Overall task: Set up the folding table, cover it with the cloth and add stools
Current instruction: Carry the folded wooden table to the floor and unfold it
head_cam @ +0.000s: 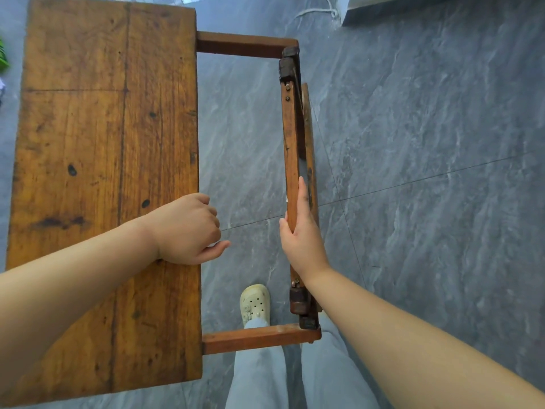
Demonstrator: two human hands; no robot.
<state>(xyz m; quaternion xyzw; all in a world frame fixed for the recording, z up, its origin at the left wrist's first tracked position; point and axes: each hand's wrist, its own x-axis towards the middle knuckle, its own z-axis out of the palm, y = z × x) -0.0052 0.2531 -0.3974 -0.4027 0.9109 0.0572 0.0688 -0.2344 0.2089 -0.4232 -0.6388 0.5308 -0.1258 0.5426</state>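
Observation:
A worn brown wooden folding table fills the left half of the view, its top panel (103, 172) lying flat. To its right an open wooden frame sticks out: two short cross rails (244, 45) and a long side rail (290, 149) with dark hinge blocks at both ends. My left hand (188, 228) curls over the panel's right edge, fingers wrapped under it. My right hand (300, 231) grips the long side rail near its lower half, thumb on the inner side. A folded panel edge (308, 125) hangs just beyond that rail.
Grey stone-look floor tiles (427, 172) spread to the right. My grey trouser legs and a cream clog (256, 302) stand inside the frame opening. A white cord (321, 10) and a pale wall base lie at the top right. Something green (3, 54) shows at the left edge.

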